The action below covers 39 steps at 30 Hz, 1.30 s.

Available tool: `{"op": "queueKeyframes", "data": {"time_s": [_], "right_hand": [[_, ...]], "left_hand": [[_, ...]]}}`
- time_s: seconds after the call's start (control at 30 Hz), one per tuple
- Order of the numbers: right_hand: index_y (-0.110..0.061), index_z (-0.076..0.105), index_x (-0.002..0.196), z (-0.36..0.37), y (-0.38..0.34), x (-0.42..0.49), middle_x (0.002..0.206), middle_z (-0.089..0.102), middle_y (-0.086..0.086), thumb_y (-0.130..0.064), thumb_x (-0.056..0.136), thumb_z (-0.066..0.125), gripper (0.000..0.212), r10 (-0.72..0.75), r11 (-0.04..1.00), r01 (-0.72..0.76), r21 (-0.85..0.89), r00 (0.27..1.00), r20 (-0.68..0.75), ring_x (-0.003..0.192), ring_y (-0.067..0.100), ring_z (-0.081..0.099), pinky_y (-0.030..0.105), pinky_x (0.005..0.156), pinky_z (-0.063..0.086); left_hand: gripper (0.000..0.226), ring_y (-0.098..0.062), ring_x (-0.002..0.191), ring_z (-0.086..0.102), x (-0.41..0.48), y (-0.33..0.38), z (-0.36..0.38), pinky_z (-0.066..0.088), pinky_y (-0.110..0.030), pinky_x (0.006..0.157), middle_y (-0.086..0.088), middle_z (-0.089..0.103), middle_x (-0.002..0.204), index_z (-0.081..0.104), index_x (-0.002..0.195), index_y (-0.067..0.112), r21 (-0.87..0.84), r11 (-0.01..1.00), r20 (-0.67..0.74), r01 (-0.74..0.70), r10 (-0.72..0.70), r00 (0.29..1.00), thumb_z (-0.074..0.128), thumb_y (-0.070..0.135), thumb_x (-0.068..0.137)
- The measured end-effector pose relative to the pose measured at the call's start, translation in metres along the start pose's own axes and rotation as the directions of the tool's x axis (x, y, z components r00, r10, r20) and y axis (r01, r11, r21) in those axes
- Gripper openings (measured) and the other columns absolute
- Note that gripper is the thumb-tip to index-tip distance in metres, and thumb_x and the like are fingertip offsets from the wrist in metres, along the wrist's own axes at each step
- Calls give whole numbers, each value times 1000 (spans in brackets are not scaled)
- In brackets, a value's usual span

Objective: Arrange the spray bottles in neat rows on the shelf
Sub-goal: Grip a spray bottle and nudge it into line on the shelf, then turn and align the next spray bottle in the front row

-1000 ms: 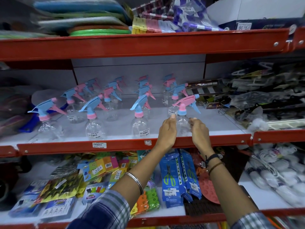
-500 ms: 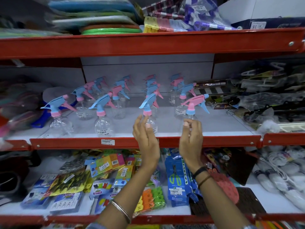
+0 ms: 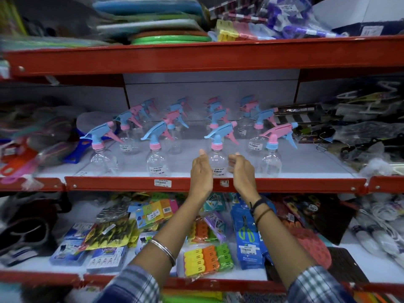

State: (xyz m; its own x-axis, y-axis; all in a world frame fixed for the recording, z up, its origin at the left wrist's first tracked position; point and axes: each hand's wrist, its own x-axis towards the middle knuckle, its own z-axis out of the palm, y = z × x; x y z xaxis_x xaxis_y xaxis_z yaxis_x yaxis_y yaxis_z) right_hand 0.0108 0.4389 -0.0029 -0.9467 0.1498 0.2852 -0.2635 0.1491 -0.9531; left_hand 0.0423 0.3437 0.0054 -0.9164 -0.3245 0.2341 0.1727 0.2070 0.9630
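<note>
Clear spray bottles with blue and pink triggers stand in rows on the white middle shelf [image 3: 185, 165] behind its red front rail. The front row has a left bottle [image 3: 102, 159], a second bottle [image 3: 156, 164], a third bottle [image 3: 217, 159] and a right bottle [image 3: 272, 161] with a pink trigger. My left hand [image 3: 201, 171] lies flat against the third bottle's left side, thumb up. My right hand [image 3: 241, 169] curls against its right side. The bottle stands upright between them at the shelf's front edge. Several more bottles [image 3: 218, 119] fill the rows behind.
The red upper shelf [image 3: 196, 57] hangs low over the bottles. Packed goods crowd both ends of the middle shelf: coloured items [image 3: 32, 147] at left, wrapped hangers [image 3: 349, 136] at right. Packets of clips and scissors [image 3: 207, 256] cover the lower shelf under my forearms.
My right hand left the pink-trigger bottle at the right and moved left to the third bottle. My left hand stayed at that bottle's left side. The view shifted a little.
</note>
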Motion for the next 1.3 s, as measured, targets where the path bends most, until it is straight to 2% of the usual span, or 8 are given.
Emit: {"op": "queueKeyframes", "data": {"time_s": [0.13,0.3,0.63,0.83,0.97,1.1,1.2,1.3], "right_hand": [[-20,58,83,4,2,-5,94,62,7,-40,87,27,37,-20,1000,19,-22,999,-29,96,27,61,51,95,47],[-17,61,95,7,7,-3,104,64,9,-41,84,25,44,-41,999,40,-27,999,-35,100,23,59,48,96,47],[-16,56,84,9,12,-5,96,61,8,-36,91,30,34,-47,998,44,-43,996,-72,93,21,57,38,85,45],[-12,58,91,22,6,-43,89,53,0,-25,92,36,26,-320,944,329,-5,916,-242,81,5,50,10,71,37],[-17,59,86,61,-9,-57,87,60,1,-27,94,35,27,-390,914,395,91,919,-61,83,11,58,22,73,47],[-27,58,97,108,-24,-48,106,62,3,-34,93,31,28,-249,964,232,132,960,131,103,19,58,31,93,47],[-13,53,122,135,-32,-37,126,55,6,-32,98,28,39,-109,994,107,21,965,237,117,19,50,32,105,35],[-2,55,113,148,-38,-31,119,60,16,-30,99,25,43,2,998,16,-60,957,289,104,24,54,33,89,37]], "left_hand": [[68,-24,129,42,7,0,-7,31,-46,112,-8,46,141,46,131,17,13,1000,57,3,-3,998,10,58,90],[71,-22,127,44,11,-3,-10,35,-49,110,-8,50,138,50,125,20,-42,999,61,2,0,998,11,65,86],[69,-20,125,45,7,-4,-14,35,-45,110,-6,50,137,51,124,21,-47,999,49,-21,23,999,13,64,86],[44,-3,123,40,-17,-17,-37,31,-29,109,7,46,133,49,125,20,-34,959,-256,-280,263,930,21,39,97],[48,-8,141,15,-4,-33,-75,14,-26,112,4,24,152,35,137,25,102,939,-336,-329,344,877,19,40,95],[57,-14,143,9,18,-40,-111,7,-33,117,-1,16,155,25,142,19,132,971,-330,-200,233,915,15,47,93],[56,-20,139,23,28,-42,-133,17,-38,117,2,29,145,31,138,16,95,984,-234,-151,169,957,14,47,95],[51,-15,125,38,29,-39,-144,25,-26,104,5,38,128,40,131,17,75,987,-152,-144,154,976,15,43,95]]}}
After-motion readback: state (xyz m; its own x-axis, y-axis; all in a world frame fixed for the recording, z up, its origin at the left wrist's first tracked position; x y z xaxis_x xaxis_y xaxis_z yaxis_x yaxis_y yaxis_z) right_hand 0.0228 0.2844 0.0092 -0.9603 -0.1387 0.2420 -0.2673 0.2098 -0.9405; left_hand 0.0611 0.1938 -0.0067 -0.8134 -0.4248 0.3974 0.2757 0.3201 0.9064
